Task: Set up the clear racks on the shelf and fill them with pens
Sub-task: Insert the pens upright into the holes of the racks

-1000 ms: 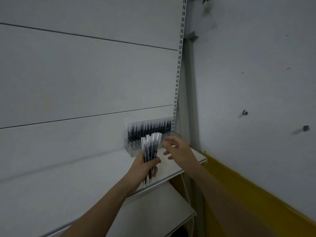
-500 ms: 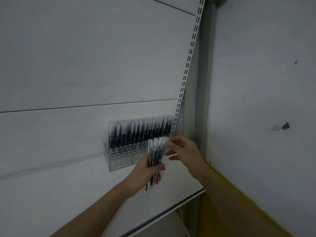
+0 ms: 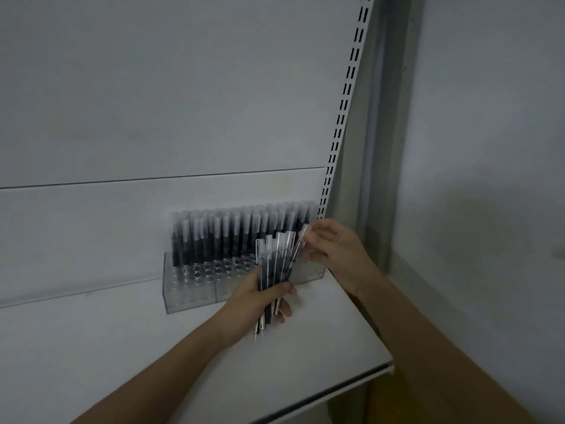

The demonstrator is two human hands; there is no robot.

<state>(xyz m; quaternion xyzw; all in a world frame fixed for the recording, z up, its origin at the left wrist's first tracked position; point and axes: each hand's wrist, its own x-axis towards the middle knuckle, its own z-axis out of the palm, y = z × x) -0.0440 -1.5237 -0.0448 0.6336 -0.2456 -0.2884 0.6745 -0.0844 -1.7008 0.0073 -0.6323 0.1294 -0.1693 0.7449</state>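
Head view: pens (image 3: pixel 273 270) are bunched upright in the left hand (image 3: pixel 255 296); one is pinched off by the right hand (image 3: pixel 334 250), empty rack (image 3: pixel 195 286) holes just behind-left.

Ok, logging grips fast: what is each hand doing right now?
Left hand: closed around a bundle of pens.
Right hand: fingers pinching the top of one pen in that bundle.

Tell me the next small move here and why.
Probably draw the pen pinched by the right hand clear of the bunch of pens in the left hand, then drop it into an empty front hole of the clear rack; the back rows look full, the front holes open.
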